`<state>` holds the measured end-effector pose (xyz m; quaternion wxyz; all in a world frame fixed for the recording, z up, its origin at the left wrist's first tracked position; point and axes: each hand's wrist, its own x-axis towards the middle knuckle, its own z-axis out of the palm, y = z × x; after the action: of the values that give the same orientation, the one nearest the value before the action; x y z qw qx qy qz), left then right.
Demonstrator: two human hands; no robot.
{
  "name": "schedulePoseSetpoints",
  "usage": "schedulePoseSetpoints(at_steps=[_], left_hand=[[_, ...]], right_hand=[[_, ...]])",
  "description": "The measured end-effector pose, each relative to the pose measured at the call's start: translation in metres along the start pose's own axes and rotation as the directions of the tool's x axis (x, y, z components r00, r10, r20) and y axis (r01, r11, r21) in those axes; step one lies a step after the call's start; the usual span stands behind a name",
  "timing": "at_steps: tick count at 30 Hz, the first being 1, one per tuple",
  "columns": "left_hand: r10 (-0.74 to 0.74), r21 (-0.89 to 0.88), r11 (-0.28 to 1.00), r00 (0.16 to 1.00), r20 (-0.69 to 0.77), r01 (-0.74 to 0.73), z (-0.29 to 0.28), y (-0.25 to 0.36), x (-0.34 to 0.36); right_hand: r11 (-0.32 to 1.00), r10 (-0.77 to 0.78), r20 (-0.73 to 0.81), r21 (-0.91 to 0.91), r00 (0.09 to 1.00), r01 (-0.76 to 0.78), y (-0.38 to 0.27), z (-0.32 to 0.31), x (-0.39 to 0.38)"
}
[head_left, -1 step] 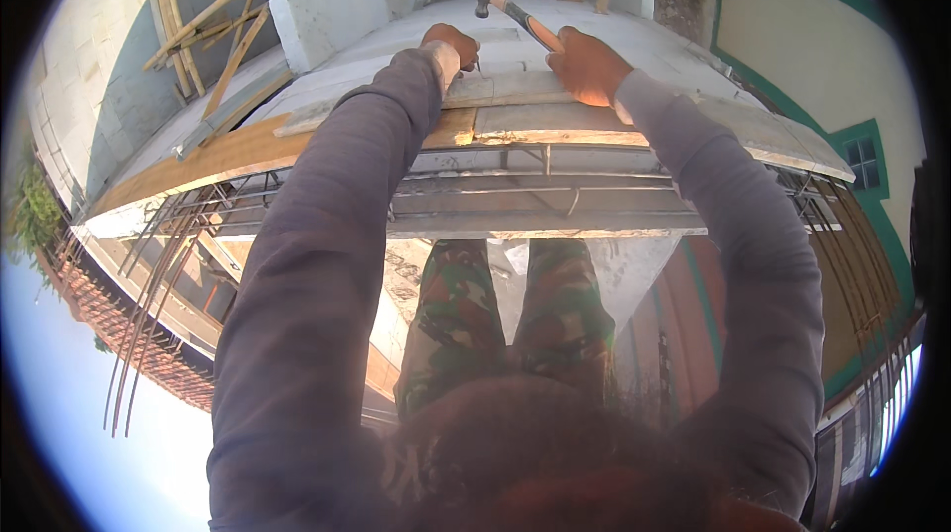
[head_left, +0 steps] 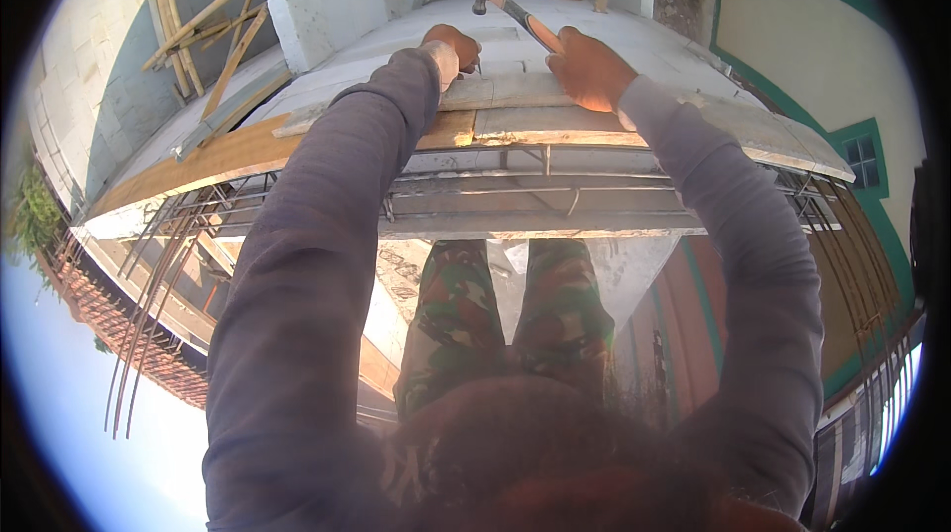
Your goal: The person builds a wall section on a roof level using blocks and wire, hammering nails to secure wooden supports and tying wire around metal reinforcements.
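Note:
My right hand [head_left: 594, 71] is closed around the handle of a claw hammer [head_left: 519, 15]. The hammer's metal head points away from me, raised above the pale block wall [head_left: 396, 45]. My left hand [head_left: 454, 45] is pinched on a thin nail [head_left: 479, 65], whose lower end stands near the far edge of a grey wooden plank [head_left: 520, 89]. Whether the nail tip touches the wood is too small to tell. Nearer to me, a yellowish board [head_left: 451, 128] runs along the same edge, meeting a paler board at a joint.
Below the boards lies a steel rebar cage [head_left: 545, 160], with a lower plank [head_left: 555, 225] in front. Loose rebar ends [head_left: 149, 304] stick out at left. Bamboo poles [head_left: 203, 25] lean at back left. A green-trimmed wall [head_left: 812, 47] stands at right.

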<state>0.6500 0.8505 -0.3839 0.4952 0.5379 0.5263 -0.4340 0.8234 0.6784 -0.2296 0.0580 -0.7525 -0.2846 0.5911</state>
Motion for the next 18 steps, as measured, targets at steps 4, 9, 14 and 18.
schedulePoseSetpoints(at_steps=[4,9,14,18], left_hand=[[-0.072,-0.211,0.974,0.996,0.043,0.079,-0.01,0.016,-0.037],[0.121,-0.171,0.979,0.991,0.051,-0.111,-0.016,-0.031,0.07],[0.314,0.404,0.866,0.949,0.018,-0.294,0.016,-0.045,0.129],[0.34,0.805,0.403,0.888,0.311,-0.436,0.014,-0.015,0.084]], right_hand=[[0.994,-0.062,-0.091,-0.094,0.994,0.054,-0.012,0.005,-0.024],[0.981,-0.18,-0.175,-0.104,0.968,0.164,-0.014,0.004,-0.033],[0.992,-0.107,-0.171,0.053,0.98,0.117,-0.007,-0.001,-0.027],[0.99,-0.065,-0.12,0.119,0.991,0.079,-0.004,-0.006,-0.026]])
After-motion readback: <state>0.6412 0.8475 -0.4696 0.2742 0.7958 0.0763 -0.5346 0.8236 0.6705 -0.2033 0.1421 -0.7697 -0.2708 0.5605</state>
